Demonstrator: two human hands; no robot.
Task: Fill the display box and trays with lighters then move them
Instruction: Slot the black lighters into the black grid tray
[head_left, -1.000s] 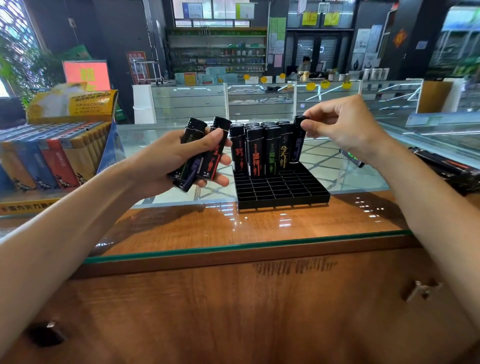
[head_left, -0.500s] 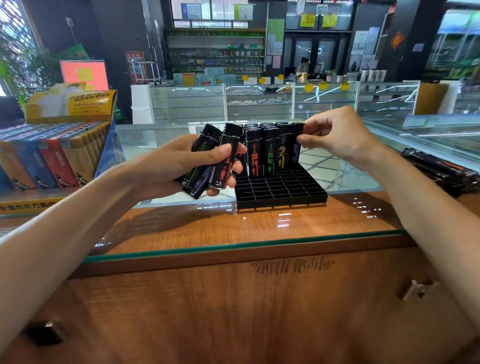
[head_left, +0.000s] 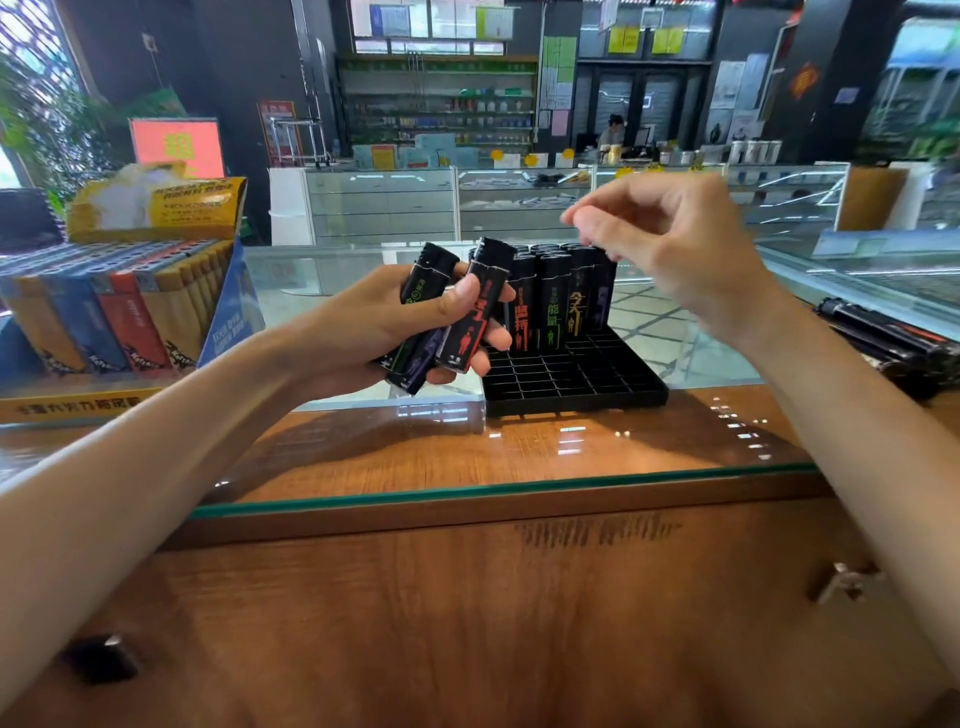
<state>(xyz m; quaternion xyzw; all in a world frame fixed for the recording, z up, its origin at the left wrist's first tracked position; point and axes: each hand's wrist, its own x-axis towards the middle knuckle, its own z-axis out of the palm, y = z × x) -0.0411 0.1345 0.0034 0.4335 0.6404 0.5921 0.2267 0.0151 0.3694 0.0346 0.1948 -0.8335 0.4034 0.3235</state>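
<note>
Head view: your left hand (head_left: 384, 332) is clamped around a small bunch of black lighters (head_left: 441, 317), thumb pressed across the one with red print, their caps tilted up and away from you. Just to the right of that hand, the black slotted tray (head_left: 571, 376) sits on the glass countertop (head_left: 467, 488), its far rows filled with upright black lighters (head_left: 553, 296) and its near rows bare. Your right hand (head_left: 675, 254) hovers above the tray's far right corner, thumb and fingertips (head_left: 576, 221) pinched loosely together with nothing seen between them; whether it brushes the lighter tops below cannot be told. The two hands are apart, the standing lighters between them. Well to the left of your left hand stands a display box (head_left: 228, 312) packed with coloured lighters (head_left: 119, 322). Beyond your right wrist, a dark tray (head_left: 883, 338) lies on the counter.
</note>
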